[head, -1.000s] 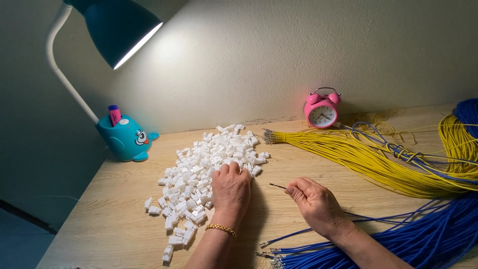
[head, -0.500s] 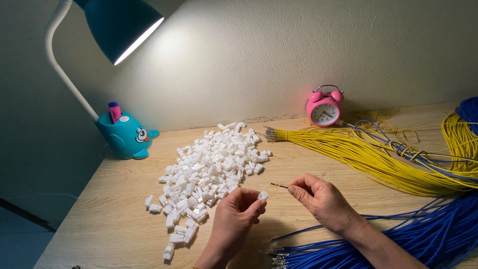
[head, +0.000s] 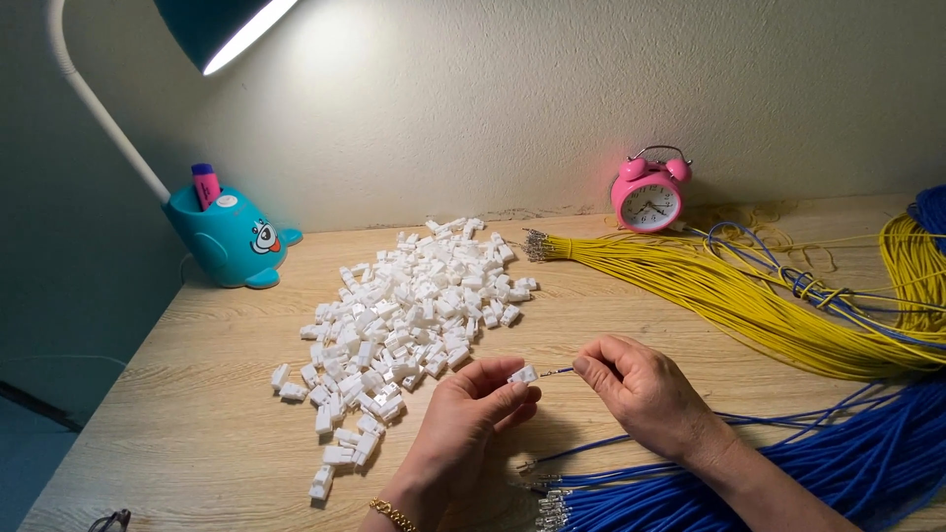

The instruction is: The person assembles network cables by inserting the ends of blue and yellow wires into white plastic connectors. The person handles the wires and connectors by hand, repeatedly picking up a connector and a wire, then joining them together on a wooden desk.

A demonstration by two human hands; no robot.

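The teal desk lamp's shade (head: 222,25) is cut off by the top edge, and the coiled blue and yellow wire bundles (head: 912,266) run off the right edge. The thin wire's metal tip (head: 558,371) at the small white plastic connector (head: 522,374) is too small to tell whether it is inside. A dark object (head: 108,519) at the bottom edge is cropped beyond recognition.

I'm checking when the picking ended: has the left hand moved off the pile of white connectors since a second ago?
Yes. The left hand has drawn back from the connector pile toward the person, now holding one white connector.

Wooden table (head: 197,433) (pale grain) bears white connectors (head: 404,325), wire bundles (head: 729,296).
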